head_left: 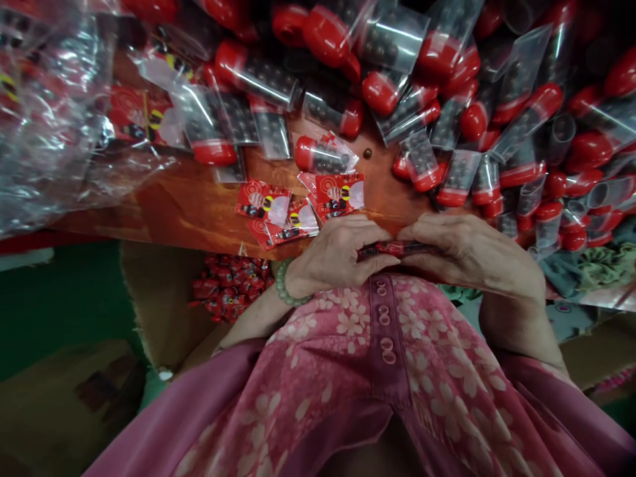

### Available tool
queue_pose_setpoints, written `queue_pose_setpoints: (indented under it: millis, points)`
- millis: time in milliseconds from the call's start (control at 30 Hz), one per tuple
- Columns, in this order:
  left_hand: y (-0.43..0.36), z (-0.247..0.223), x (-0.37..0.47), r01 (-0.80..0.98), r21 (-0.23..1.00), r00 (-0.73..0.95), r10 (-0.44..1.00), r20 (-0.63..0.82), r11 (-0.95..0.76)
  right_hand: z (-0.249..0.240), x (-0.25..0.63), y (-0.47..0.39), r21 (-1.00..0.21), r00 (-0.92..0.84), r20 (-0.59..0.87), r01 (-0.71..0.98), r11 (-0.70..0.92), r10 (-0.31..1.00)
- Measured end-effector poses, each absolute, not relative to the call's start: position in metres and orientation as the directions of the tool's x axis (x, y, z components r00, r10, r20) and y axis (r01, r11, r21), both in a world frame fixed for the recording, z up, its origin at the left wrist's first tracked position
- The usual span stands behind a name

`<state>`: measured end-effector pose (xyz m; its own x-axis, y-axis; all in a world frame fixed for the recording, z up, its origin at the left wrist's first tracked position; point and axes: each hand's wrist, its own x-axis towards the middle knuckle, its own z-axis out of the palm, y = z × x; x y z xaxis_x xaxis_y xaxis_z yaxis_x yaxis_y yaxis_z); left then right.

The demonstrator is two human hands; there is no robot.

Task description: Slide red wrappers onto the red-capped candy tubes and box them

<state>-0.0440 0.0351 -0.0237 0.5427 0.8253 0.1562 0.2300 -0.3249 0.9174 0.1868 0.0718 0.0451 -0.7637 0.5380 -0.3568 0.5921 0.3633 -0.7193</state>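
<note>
Pink floral shirt [322, 358] sat nearest the camera. Just beyond it, left hand [342, 248] and right hand [457, 248] pinched opposite ends of a slim red-and-dark piece [395, 248], thumbs and fingers closed on it at the near table edge; probably a filled tube, mostly hidden by fingers. Green bracelet [284, 285] circled the left wrist. Printed red cards [263, 202] lay near the left hand on the orange tabletop [169, 199]; red-capped tubes [462, 175] of dark balls were heaped behind. Box [154, 305] below left held red packets [231, 288].
</note>
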Motion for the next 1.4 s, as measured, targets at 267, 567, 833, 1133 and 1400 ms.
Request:
queue_pose_setpoints:
  millis: [267,567,833,1133,1400]
  points:
    - [0.048,-0.009,-0.039,0.208,0.973,0.697,0.684,-0.216,0.096,0.03,0.185,0.062,-0.879,-0.638,-0.457,0.429,-0.207,0.62]
    - [0.037,-0.018,-0.043,-0.282,0.892,0.31,0.913,-0.264,0.353,0.004,0.168,0.035,-0.836,-0.269,-0.497,-0.104,-0.538,0.825]
    - [0.015,-0.026,-0.014,-0.514,0.731,0.284,0.893,-0.35,0.45,-0.011,0.14,0.03,-0.896,-0.192,-0.4,-0.125,-0.427,0.896]
    - [0.03,-0.027,-0.022,-0.572,0.69,0.174,0.888,-0.427,0.443,-0.007,0.147,0.023,-0.906,-0.299,-0.4,-0.014,-0.423,0.866]
    - [0.026,-0.031,-0.013,-0.456,0.797,0.159,0.917,-0.367,0.397,-0.008,0.13,0.022,-0.923,-0.169,-0.368,-0.054,-0.381,0.914]
